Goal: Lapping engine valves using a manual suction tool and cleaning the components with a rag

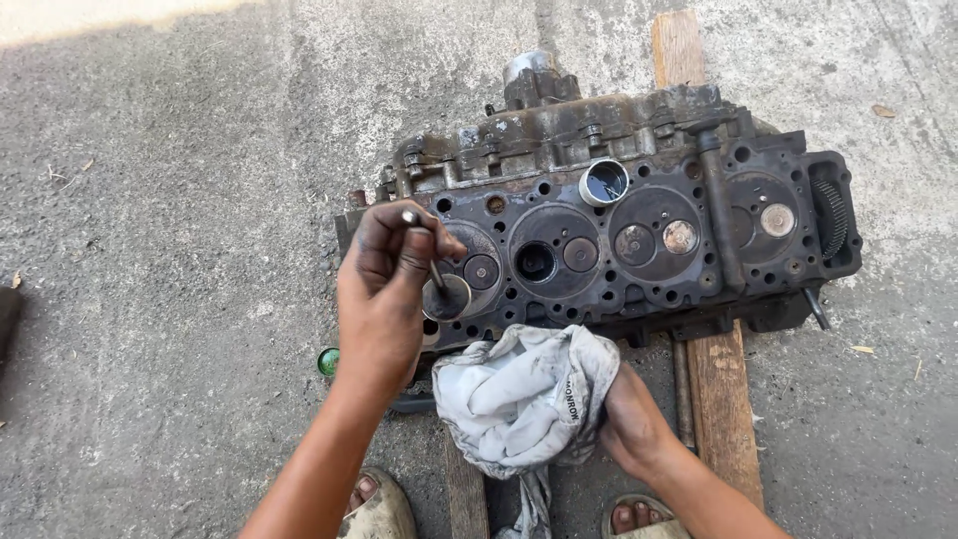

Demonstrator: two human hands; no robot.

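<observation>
**Valve held over the cylinder head**

Valve [440, 282] pinched by its thin stem in the left hand [384, 284]: the fingers are closed tightly around the upper stem, and the stem's tip shows just above them. The long axis runs steeply, tilted slightly, from the tip at the upper left down to the round disc at the lower right. The disc sits at the left end of the cylinder head [609, 235], just beside a seated valve in the first round chamber; whether it touches the metal I cannot tell. The left hand is much the nearer to it.

The right hand [629, 419] grips a crumpled white rag [524, 394] against the near edge of the cylinder head, fingers closed into the cloth. A small open tin [604, 183] rests on top of the cylinder head.

The cylinder head lies on wooden planks [720, 384] over rough concrete ground [180, 250] outdoors, in sunlight. A small green cap [328, 361] lies by the left wrist.
</observation>
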